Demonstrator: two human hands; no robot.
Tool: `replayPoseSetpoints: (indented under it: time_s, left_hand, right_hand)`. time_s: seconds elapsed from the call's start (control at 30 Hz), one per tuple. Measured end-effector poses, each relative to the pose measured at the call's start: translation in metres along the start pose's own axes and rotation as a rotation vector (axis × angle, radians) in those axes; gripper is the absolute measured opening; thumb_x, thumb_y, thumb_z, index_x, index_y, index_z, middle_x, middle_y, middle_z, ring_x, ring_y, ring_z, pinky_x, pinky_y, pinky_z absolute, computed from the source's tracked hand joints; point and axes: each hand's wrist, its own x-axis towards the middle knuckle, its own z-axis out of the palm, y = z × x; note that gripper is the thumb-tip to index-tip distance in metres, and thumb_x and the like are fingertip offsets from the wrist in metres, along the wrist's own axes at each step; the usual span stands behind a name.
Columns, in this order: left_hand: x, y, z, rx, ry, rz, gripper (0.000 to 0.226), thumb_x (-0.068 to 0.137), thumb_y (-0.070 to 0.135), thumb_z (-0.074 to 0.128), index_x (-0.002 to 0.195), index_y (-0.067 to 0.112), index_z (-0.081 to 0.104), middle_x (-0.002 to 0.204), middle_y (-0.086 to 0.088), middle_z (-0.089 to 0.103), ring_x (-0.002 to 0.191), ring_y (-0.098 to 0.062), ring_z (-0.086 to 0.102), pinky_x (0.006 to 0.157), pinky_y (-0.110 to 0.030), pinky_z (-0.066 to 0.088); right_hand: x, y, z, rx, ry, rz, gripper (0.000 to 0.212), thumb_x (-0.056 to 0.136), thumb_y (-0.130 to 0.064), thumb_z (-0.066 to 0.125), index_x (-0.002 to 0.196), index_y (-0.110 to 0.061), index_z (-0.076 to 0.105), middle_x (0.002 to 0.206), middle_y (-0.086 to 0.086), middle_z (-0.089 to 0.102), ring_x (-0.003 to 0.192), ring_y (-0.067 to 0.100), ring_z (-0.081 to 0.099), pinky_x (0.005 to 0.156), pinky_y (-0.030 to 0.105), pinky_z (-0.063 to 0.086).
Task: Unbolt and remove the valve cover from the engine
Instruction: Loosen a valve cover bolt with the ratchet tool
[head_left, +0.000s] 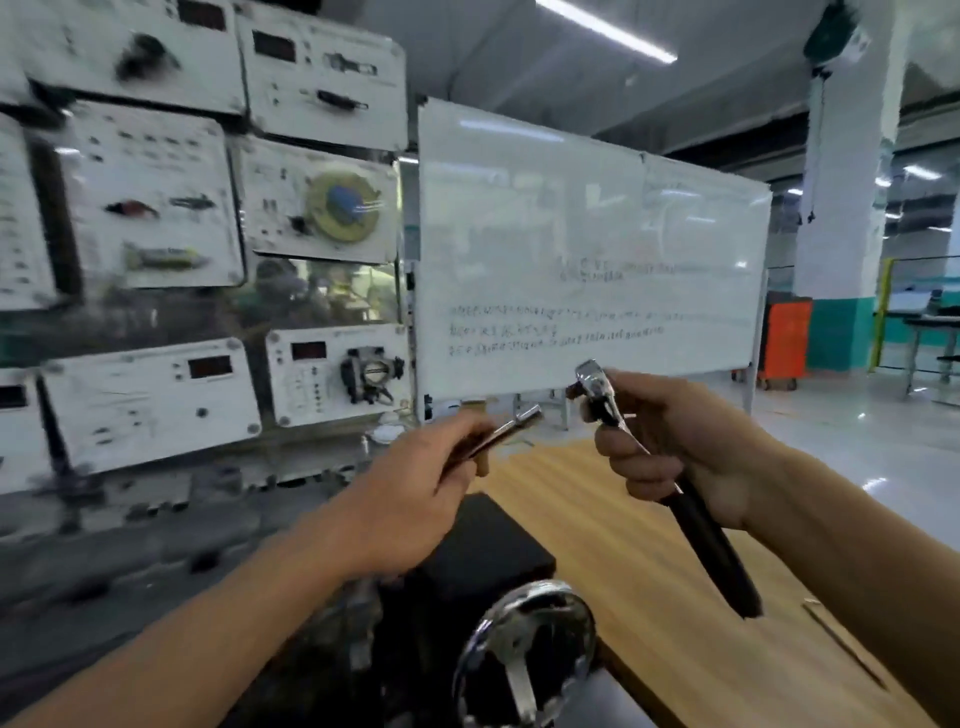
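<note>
Valve cover is not plainly shown anywhere; only a dark, blurred mass of machinery (332, 649) is seen low in the view beneath the forearms, and whether the cover lies within it cannot be told; no bolt is seen being turned, so the unbolting is judged not yet begun, with every bolt and the lift-off left to do; the step in hand appears to be the fitting together of tools; a ratchet (706, 545) with a black handle is gripped by the right hand (670, 441), fingers curled round its shank just below the chromed head; a slim metal extension bar (504, 434) is pinched by the left hand (415, 493) between thumb and fingers, its tip pointed toward the ratchet head but apart from it; a black block (483, 545) and a chromed handwheel (524, 654) are seen below the hands, beside the edge of a wooden benchtop (649, 561); a whiteboard (571, 249) and a wall of instrument panels (156, 208) stand well behind; swing room is judged ample between the hands, tighter down beside the handwheel.
</note>
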Motion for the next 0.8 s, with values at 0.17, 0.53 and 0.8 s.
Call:
replayPoseSetpoints:
  time_s: [0.17,0.53,0.8]
  left_hand:
    - [-0.056,-0.02,-0.09,0.106,0.098,-0.052,0.04,0.1,0.013,0.052,0.104,0.052,0.053,0.094,0.017,0.063,0.08,-0.01,0.061,0.067,-0.022,0.048]
    - [-0.115,-0.082,-0.165,0.078,0.203,-0.169,0.021,0.1,0.033,0.049,0.113,0.033,0.066,0.087,0.008,0.067,0.081,-0.009,0.062,0.067,-0.018,0.046]
    - [-0.114,-0.104,-0.174,-0.493,0.277,-0.229,0.034,0.095,0.025,0.048,0.075,0.032,0.074,0.062,0.008,0.052,0.052,-0.005,0.039,0.047,-0.016,0.035]
  right_hand:
    - [0.04,-0.02,0.093,-0.108,-0.216,0.006,0.035,0.091,-0.046,0.055,0.082,-0.014,0.064,0.056,0.002,0.047,0.032,0.008,0.026,0.034,0.018,0.021]
    - [0.111,-0.03,0.219,-0.184,-0.483,0.052,0.035,0.079,-0.048,0.059,0.073,-0.016,0.069,0.054,0.001,0.046,0.03,0.006,0.026,0.032,0.016,0.02]
    - [0.136,-0.034,0.244,-0.137,-0.622,0.069,0.035,0.083,-0.044,0.056,0.078,-0.012,0.069,0.052,0.0,0.047,0.029,0.004,0.029,0.033,0.017,0.018]
